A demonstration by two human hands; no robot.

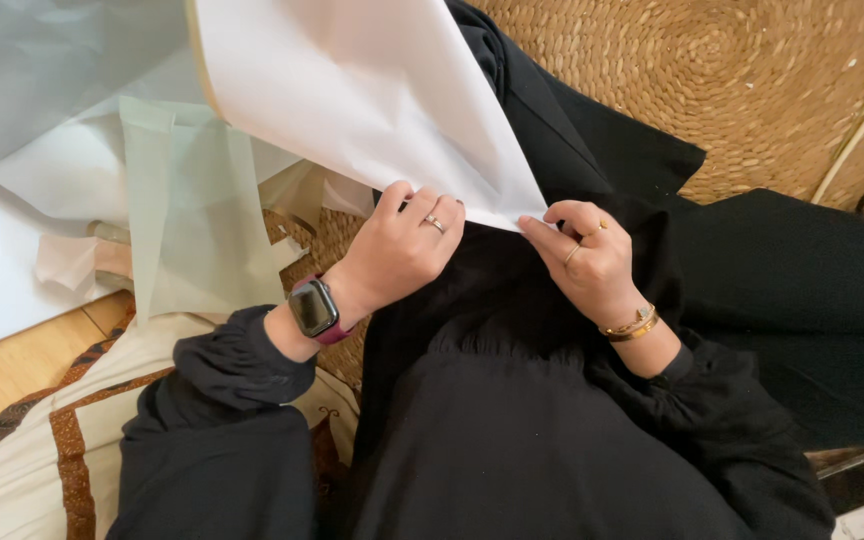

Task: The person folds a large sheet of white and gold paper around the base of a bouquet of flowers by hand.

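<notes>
Seated on the woven mat (752,80), both hands pinched the white paper sheet's (372,90) lower corner between them, left hand (402,250), right hand (587,260), seemingly mid-fold, next needing aligned edges.

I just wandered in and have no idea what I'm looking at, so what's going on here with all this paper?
A person in black clothes sits on a woven straw mat, looking down at their lap. Both hands pinch the lower corner of a large white sheet of paper: the left hand, with a ring and a wristwatch, and the right hand, with rings and gold bracelets. More sheets, pale green and white, lie loosely piled to the left, partly over a wooden floor.
</notes>
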